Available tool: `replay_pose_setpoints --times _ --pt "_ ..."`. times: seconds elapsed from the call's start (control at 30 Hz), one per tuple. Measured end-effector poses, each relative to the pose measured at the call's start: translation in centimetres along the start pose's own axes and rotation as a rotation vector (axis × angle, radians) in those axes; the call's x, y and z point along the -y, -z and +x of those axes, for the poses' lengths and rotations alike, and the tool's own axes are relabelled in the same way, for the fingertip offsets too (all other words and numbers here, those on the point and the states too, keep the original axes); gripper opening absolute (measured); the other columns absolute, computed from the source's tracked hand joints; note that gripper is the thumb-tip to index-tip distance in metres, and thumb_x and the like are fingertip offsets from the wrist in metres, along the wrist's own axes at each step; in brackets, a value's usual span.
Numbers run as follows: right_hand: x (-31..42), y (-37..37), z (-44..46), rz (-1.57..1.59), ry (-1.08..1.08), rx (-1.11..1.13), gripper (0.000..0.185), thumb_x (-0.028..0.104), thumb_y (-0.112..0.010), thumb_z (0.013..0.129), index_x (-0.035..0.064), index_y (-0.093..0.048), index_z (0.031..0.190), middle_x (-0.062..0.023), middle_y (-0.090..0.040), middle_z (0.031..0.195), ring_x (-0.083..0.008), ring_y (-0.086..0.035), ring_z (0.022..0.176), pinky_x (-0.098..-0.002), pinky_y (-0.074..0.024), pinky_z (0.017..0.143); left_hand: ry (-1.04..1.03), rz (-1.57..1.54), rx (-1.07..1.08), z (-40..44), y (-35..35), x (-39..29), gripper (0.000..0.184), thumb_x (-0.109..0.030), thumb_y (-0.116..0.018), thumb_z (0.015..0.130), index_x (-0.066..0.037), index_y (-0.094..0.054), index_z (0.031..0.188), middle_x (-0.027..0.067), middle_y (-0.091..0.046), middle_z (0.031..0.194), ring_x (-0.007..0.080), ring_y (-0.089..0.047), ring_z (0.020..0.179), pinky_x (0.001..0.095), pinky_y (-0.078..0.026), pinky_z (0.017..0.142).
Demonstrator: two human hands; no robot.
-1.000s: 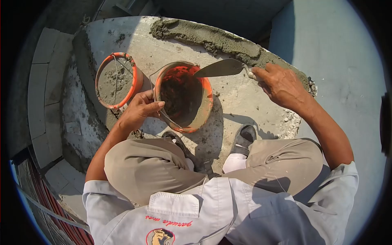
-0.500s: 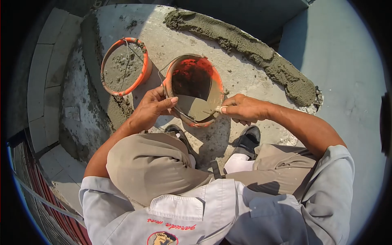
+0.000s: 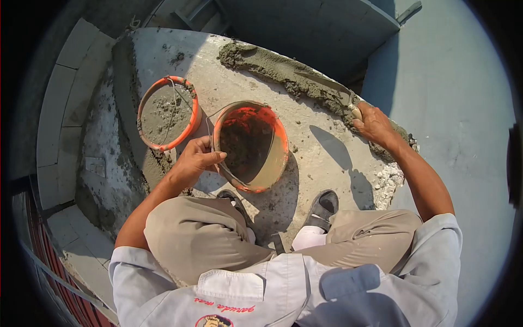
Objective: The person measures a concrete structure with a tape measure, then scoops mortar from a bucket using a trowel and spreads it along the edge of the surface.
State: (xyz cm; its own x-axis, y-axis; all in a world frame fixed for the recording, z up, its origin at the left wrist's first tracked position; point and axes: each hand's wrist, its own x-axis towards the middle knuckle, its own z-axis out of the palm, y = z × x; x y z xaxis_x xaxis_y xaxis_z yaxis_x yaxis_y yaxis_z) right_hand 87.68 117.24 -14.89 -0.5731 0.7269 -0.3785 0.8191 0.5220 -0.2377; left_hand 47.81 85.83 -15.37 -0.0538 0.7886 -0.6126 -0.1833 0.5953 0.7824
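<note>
My left hand (image 3: 195,161) grips the near-left rim of an orange bucket (image 3: 281,144), thumb over the edge. This bucket tilts toward me and holds a little greyish liquid at the bottom of its mortar-stained inside. Out to the right, my right hand (image 3: 376,128) is closed round the pale handle of a trowel (image 3: 356,111). The trowel's blade lies at a low angle along the ridge of wet mortar (image 3: 272,70), seen almost edge-on. Its pointed shadow falls on the slab.
A second orange bucket (image 3: 194,124), filled with mortar, stands left of the first. More mortar (image 3: 124,82) runs along the left side of the concrete slab (image 3: 218,82). Beyond the ridge the slab drops off near a grey panel (image 3: 305,32). My sandalled feet are close to the bucket.
My right hand has lifted the trowel out of the bucket and carried it up and right to the mortar ridge. My left hand stays on the bucket rim.
</note>
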Motion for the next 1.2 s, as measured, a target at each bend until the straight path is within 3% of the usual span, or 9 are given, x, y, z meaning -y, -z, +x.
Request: replay_pose_setpoints --times 0.13,0.37,0.47,0.6,0.7,0.83,1.03,1.17,1.2 --pt "6.5 2.4 -3.3 0.021 0.279 0.072 0.022 0.02 -0.068 0.093 0.0032 -0.061 0.106 -0.0245 -0.072 0.095 -0.0427 -0.071 0.093 -0.0538 -0.054 0.08 -0.069 -0.014 -0.01 -0.6 -0.1 -1.7 0.025 -0.013 -0.077 0.093 -0.002 -0.068 0.114 0.0028 -0.071 0.096 0.0122 -0.069 0.083 0.0324 -0.059 0.078" --pt "16.6 -2.9 -0.7 0.444 0.196 0.221 0.039 0.01 -0.065 0.091 -0.0044 -0.062 0.126 -0.0291 -0.072 0.105 -0.0431 -0.073 0.098 -0.0508 -0.0576 0.083 -0.226 0.09 0.029 3.7 -0.3 -3.1 0.029 -0.014 -0.076 0.094 -0.003 -0.068 0.119 0.0016 -0.072 0.103 0.0121 -0.067 0.093 0.0327 -0.056 0.088" --pt "18.5 -5.7 -2.3 -0.095 0.644 -0.055 0.031 0.003 -0.056 0.09 -0.0053 -0.063 0.119 -0.0257 -0.073 0.083 -0.0401 -0.076 0.08 -0.0521 -0.0591 0.065 -0.222 0.17 0.124 5.2 1.5 -3.8 0.031 -0.014 -0.077 0.094 -0.001 -0.066 0.119 0.0024 -0.072 0.108 0.0108 -0.066 0.097 0.033 -0.054 0.092" --pt "17.0 -1.7 -1.3 -0.164 0.56 0.323 0.051 0.002 -0.056 0.09 -0.0044 -0.055 0.141 -0.0264 -0.072 0.092 -0.0387 -0.075 0.075 -0.0475 -0.0586 0.062 -0.149 0.314 0.148 5.3 2.0 -2.6 0.026 -0.012 -0.073 0.097 0.0 -0.068 0.119 0.0026 -0.073 0.107 0.01 -0.065 0.094 0.0309 -0.054 0.088" --pt "16.3 -3.8 -1.5 -0.171 0.586 -0.223 0.041 0.003 -0.058 0.09 -0.0068 -0.061 0.13 -0.0255 -0.071 0.086 -0.0361 -0.074 0.071 -0.0417 -0.0612 0.062 -0.195 0.292 0.171 5.7 1.0 -3.3 0.025 -0.012 -0.071 0.097 -0.001 -0.068 0.12 0.002 -0.073 0.105 0.0093 -0.064 0.092 0.0307 -0.053 0.086" --pt "14.7 -4.7 -1.8 -0.271 0.624 0.269 0.029 0.004 -0.057 0.089 -0.0051 -0.062 0.117 -0.0247 -0.071 0.08 -0.0349 -0.076 0.077 -0.0455 -0.0609 0.062 -0.172 0.18 0.133 5.0 1.2 -5.2 0.032 -0.015 -0.075 0.096 0.001 -0.067 0.123 0.003 -0.073 0.111 0.0114 -0.067 0.103 0.0334 -0.053 0.096" --pt "15.3 -3.2 -1.5 -0.308 0.566 -0.265 0.03 0.006 -0.057 0.092 -0.0064 -0.063 0.119 -0.0232 -0.073 0.085 -0.0371 -0.076 0.079 -0.0478 -0.0626 0.065 -0.169 0.159 0.18 5.7 0.3 -4.5 0.034 -0.014 -0.076 0.096 0.001 -0.066 0.125 0.0056 -0.073 0.117 0.0127 -0.068 0.106 0.0322 -0.053 0.097" --pt "15.3 -4.0 -1.7 -0.235 0.527 0.205 0.029 0.011 -0.056 0.095 -0.0088 -0.063 0.115 -0.0241 -0.07 0.093 -0.0353 -0.074 0.077 -0.0472 -0.0623 0.063 -0.105 0.153 0.205 5.9 -0.8 -4.5 0.028 -0.012 -0.076 0.097 0.001 -0.066 0.12 0.0035 -0.073 0.111 0.011 -0.067 0.099 0.0298 -0.053 0.09" --pt "15.6 -3.1 -2.1 -0.228 0.55 0.064 0.024 0.012 -0.058 0.093 -0.0062 -0.065 0.108 -0.0229 -0.07 0.089 -0.0357 -0.074 0.078 -0.0466 -0.0617 0.063 -0.039 0.292 0.19 5.9 -0.7 -4.6 0.02 -0.01 -0.074 0.097 -0.001 -0.066 0.113 0.0004 -0.07 0.102 0.0091 -0.063 0.091 0.0286 -0.052 0.083"
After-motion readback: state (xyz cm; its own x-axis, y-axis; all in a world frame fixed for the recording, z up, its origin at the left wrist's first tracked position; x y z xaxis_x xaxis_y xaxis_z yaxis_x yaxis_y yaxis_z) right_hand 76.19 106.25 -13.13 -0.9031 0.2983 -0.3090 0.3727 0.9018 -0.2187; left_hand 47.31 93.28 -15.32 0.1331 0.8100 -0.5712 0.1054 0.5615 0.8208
